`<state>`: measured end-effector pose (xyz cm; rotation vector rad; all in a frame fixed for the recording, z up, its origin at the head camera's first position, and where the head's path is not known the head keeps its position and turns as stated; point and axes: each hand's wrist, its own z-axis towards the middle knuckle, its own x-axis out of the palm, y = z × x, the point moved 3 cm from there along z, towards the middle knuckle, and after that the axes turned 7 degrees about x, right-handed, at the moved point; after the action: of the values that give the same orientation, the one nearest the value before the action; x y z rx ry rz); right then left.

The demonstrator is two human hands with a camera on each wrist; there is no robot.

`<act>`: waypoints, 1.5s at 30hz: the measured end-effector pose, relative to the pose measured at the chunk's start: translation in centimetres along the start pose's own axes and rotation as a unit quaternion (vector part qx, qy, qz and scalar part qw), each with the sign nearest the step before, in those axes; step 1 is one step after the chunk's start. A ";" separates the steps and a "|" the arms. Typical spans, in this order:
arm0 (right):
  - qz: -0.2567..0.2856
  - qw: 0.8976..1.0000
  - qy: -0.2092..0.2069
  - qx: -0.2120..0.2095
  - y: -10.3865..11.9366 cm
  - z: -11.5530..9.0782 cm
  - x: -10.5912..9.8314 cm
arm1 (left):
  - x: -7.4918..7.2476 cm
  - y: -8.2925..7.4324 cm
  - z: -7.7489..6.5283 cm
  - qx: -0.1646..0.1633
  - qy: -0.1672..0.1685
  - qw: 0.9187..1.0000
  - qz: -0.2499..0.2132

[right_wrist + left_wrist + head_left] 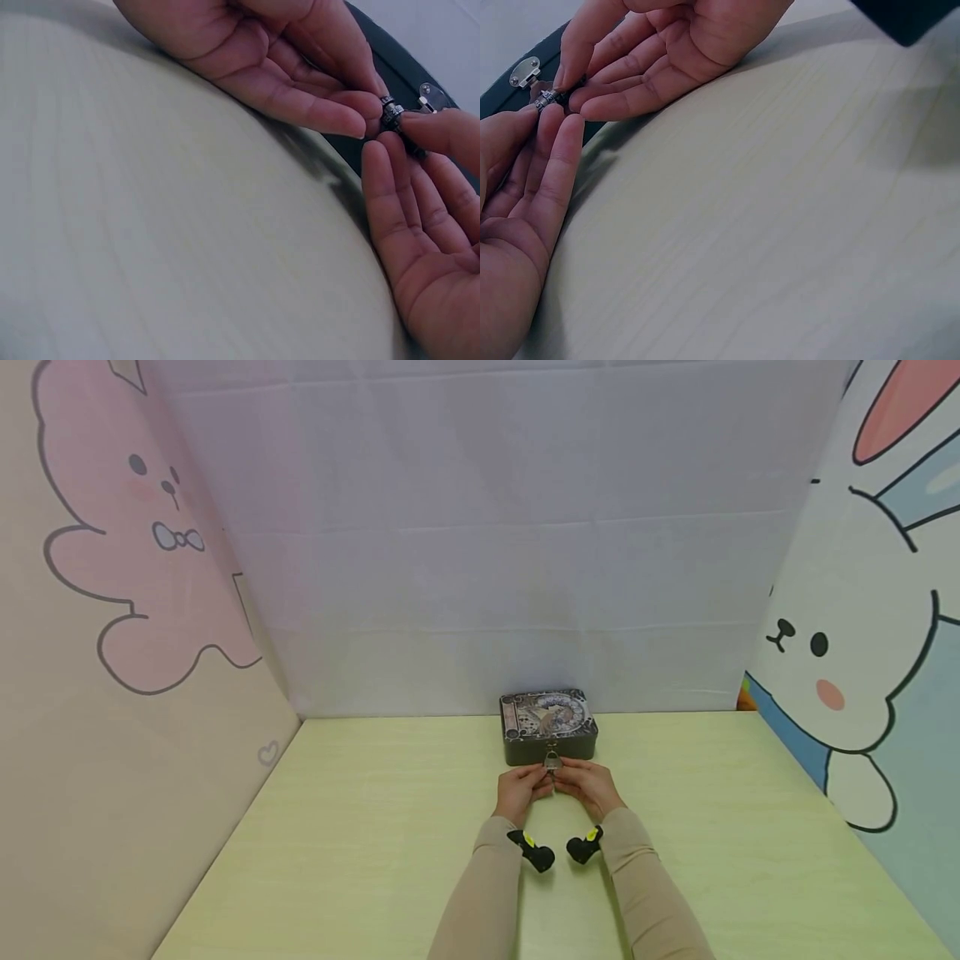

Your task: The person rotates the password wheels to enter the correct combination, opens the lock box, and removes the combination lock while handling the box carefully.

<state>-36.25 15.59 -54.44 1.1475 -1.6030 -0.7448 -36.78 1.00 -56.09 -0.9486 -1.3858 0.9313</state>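
A dark tin box [550,727] with an ornate printed lid stands near the back of the table, its lid down. From its front clasp [525,72] hangs a small combination padlock [552,761] with numbered dials [391,112]. My left hand [519,792] pinches the padlock from the left side between thumb and fingers. On the other side, my right hand [588,787] pinches it too, thumb against the dials. Fingers of both hands meet below the padlock and hide part of it. The digits are too small to read.
The pale wooden table [375,827] reaches back to a white cloth wall [480,543]. Side panels with a printed pink bear [142,552] and a white rabbit [855,643] border it. Black wrist cameras [534,853] sit on both sleeves.
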 end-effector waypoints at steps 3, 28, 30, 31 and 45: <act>0.007 1.000 0.003 0.003 0.0 -0.1 0.0 | -0.1 0.1 0.0 0.004 0.003 1.000 0.004; 0.014 1.000 -0.005 0.005 0.0 0.0 0.0 | 0.0 -0.3 -0.2 -0.006 -0.002 1.000 0.002; 0.015 1.000 -0.006 0.006 0.0 0.0 0.0 | 0.0 -0.3 -0.2 -0.008 -0.002 1.000 0.003; 0.016 1.000 -0.006 0.007 0.0 0.0 0.0 | 0.0 -0.3 -0.2 -0.007 -0.002 1.000 0.004; 0.007 1.000 0.000 0.006 0.0 0.0 -0.1 | 0.0 -0.4 -0.3 -0.009 -0.003 1.000 0.013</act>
<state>-36.27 15.63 -54.47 1.1426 -1.6158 -0.7266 -36.53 0.91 -55.72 -0.9803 -1.3914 0.9439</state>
